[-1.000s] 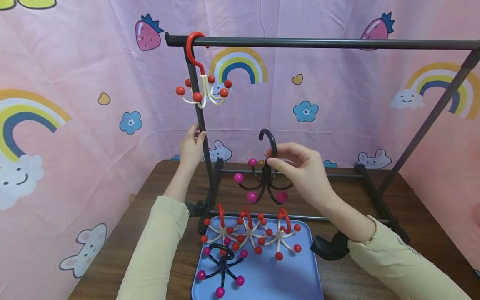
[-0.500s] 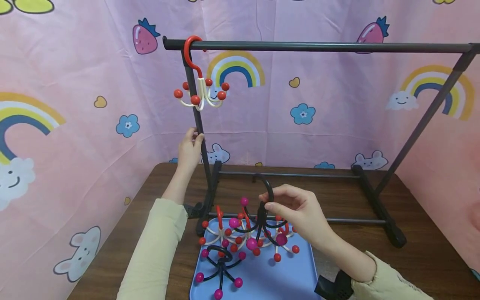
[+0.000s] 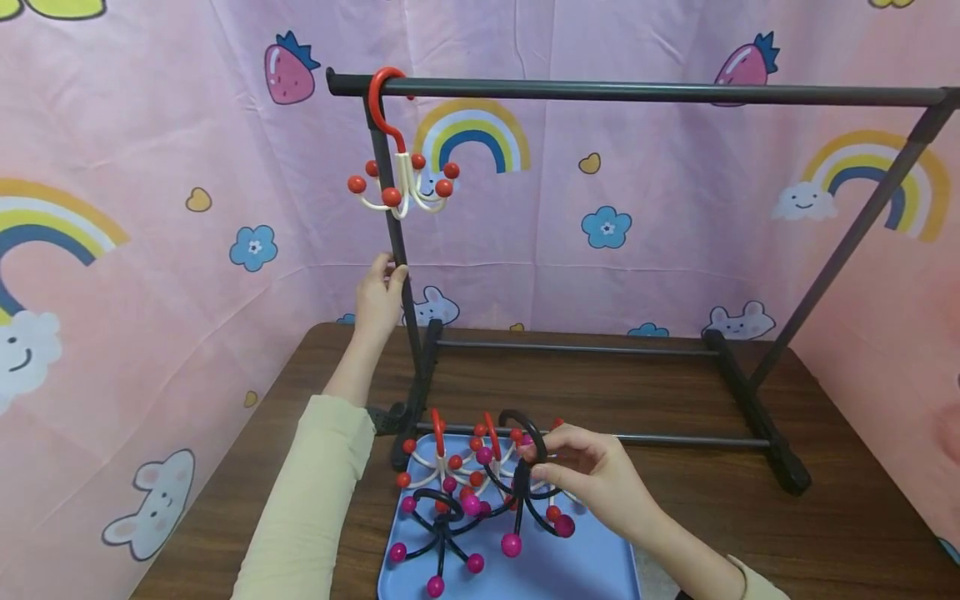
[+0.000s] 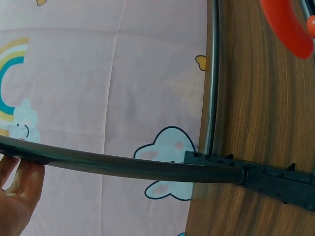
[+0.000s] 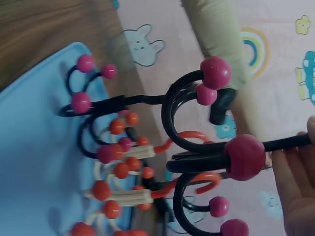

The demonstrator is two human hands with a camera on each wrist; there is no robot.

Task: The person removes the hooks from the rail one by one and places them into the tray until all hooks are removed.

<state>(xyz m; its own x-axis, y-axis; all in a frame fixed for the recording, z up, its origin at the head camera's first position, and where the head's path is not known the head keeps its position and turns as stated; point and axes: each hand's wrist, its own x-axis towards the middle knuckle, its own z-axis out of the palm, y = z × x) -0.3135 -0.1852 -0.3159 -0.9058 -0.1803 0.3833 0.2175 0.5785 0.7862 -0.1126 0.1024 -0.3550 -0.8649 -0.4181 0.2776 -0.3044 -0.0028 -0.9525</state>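
My right hand [image 3: 592, 479] pinches the hook's lower part on a black hanger with pink balls [image 3: 521, 483]. In the head view this hanger overlaps the tray; whether it touches anything there I cannot tell. Beside it lies another black hanger [image 3: 442, 529] on the blue tray [image 3: 577, 567]. White hangers with red hooks and red balls [image 5: 130, 197] sit behind on the tray, partly hidden by the held one. My left hand [image 3: 378, 300] holds the left upright pole [image 3: 411, 321] of the black rack. One red-and-white hanger [image 3: 402, 179] hangs at the top bar's left end.
The rack's top bar [image 3: 600, 90] spans high across the view. Its lower front bar [image 3: 697, 440] runs behind the tray, and a slanted right upright [image 3: 847, 242] stands on the wooden table [image 3: 247, 508]. Patterned pink cloth [image 3: 525, 217] surrounds the table's back and sides.
My right hand has come down with the black hanger, from between the rack's uprights to over the tray. The left hand has stayed on the pole.
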